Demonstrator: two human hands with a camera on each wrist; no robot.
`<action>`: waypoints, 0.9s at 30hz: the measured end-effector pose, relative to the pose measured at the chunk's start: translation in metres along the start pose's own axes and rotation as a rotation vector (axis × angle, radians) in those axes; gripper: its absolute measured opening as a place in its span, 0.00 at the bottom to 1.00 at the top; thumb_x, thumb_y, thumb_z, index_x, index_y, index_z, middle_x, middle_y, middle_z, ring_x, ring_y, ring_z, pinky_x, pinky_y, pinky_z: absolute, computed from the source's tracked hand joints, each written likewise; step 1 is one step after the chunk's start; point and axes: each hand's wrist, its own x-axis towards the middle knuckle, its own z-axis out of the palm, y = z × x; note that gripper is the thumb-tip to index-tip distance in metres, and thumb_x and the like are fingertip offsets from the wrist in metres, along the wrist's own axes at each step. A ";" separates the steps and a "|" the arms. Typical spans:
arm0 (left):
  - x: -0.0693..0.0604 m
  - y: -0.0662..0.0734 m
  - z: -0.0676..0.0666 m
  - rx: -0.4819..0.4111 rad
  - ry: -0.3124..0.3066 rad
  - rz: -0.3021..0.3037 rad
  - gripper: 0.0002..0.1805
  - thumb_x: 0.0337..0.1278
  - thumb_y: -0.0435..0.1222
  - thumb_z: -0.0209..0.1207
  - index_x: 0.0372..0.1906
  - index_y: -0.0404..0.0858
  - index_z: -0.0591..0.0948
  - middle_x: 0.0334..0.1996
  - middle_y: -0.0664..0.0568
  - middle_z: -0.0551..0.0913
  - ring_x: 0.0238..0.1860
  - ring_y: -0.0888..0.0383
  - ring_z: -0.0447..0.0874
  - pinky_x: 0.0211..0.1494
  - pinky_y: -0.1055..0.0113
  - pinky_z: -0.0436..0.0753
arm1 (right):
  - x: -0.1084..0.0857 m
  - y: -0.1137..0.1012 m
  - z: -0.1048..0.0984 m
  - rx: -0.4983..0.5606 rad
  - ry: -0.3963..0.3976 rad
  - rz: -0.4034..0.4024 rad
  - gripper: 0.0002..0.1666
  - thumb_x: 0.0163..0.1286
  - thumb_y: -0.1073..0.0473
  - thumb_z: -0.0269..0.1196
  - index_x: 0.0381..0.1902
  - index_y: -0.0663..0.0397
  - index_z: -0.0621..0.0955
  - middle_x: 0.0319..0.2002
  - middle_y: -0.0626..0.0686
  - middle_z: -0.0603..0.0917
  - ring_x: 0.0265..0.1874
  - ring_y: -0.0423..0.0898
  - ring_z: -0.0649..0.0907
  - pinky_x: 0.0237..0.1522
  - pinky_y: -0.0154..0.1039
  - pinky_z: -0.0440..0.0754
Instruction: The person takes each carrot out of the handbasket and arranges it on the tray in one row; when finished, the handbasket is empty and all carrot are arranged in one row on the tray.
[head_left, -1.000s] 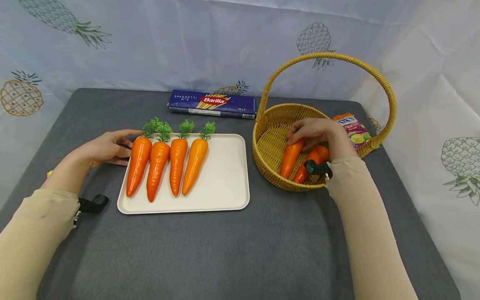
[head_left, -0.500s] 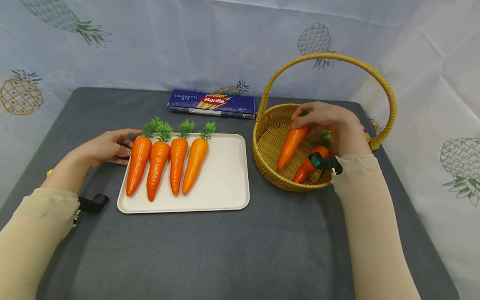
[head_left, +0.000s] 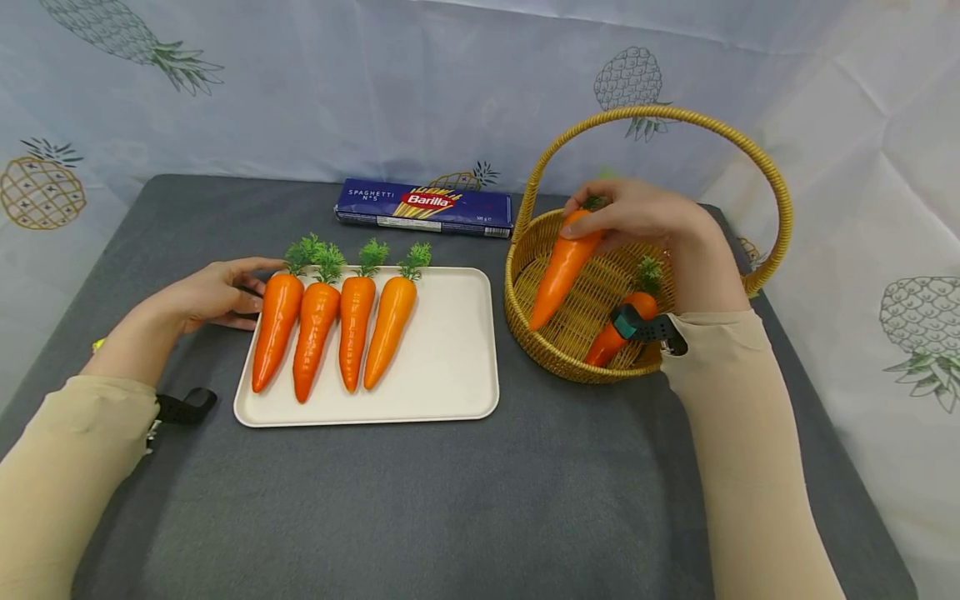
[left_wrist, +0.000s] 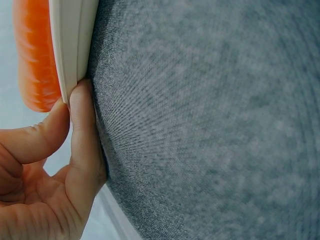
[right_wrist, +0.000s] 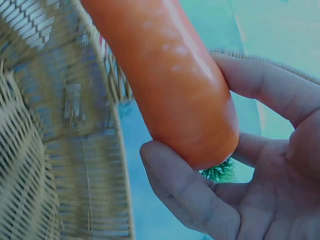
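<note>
With its thumb and fingers, my right hand (head_left: 637, 212) grips a carrot (head_left: 562, 271) near its leafy top and holds it over the wicker basket (head_left: 555, 362), tip pointing down and left. The right wrist view shows the thick end of that carrot (right_wrist: 185, 90) between thumb and fingers. A second carrot (head_left: 609, 343) lies inside the basket, partly behind my wrist strap. My left hand (head_left: 217, 296) pinches the left edge of the white tray (head_left: 450, 350); in the left wrist view the thumb meets the tray's rim (left_wrist: 75, 45). Several carrots (head_left: 317, 337) lie side by side on the tray.
A blue spaghetti box (head_left: 423, 208) lies at the back of the grey table (head_left: 420, 508). The basket's tall handle (head_left: 652, 111) arches above my right hand. A pineapple-print cloth (head_left: 480, 92) hangs behind the table.
My right hand has lifted the carrot from the basket's floor and carried it up and left, toward the basket's left rim. The left hand and tray have stayed put.
</note>
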 end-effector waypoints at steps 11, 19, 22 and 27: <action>-0.001 0.001 0.000 -0.004 -0.002 -0.005 0.40 0.70 0.26 0.47 0.80 0.42 0.45 0.52 0.41 0.65 0.43 0.60 0.77 0.47 0.62 0.89 | 0.003 -0.018 0.034 -0.004 -0.068 -0.063 0.24 0.69 0.51 0.63 0.56 0.57 0.72 0.48 0.54 0.78 0.41 0.46 0.82 0.47 0.35 0.85; 0.000 0.001 0.000 -0.003 0.000 -0.012 0.40 0.70 0.26 0.48 0.80 0.41 0.45 0.51 0.41 0.65 0.43 0.60 0.77 0.46 0.62 0.89 | 0.009 -0.032 0.058 -0.001 -0.123 -0.097 0.23 0.67 0.52 0.66 0.55 0.55 0.74 0.45 0.56 0.80 0.42 0.48 0.83 0.47 0.38 0.86; 0.000 0.001 0.000 -0.003 0.002 -0.013 0.40 0.70 0.26 0.48 0.80 0.41 0.45 0.51 0.41 0.65 0.43 0.60 0.77 0.46 0.62 0.89 | 0.011 -0.038 0.066 0.010 -0.144 -0.122 0.23 0.66 0.54 0.66 0.55 0.56 0.74 0.45 0.56 0.81 0.42 0.49 0.83 0.47 0.40 0.87; -0.001 0.002 0.000 -0.006 0.003 -0.014 0.40 0.70 0.27 0.48 0.80 0.41 0.45 0.51 0.40 0.65 0.43 0.60 0.78 0.46 0.62 0.89 | 0.016 -0.046 0.077 0.029 -0.171 -0.148 0.22 0.65 0.56 0.66 0.54 0.56 0.75 0.46 0.56 0.81 0.42 0.49 0.83 0.47 0.41 0.87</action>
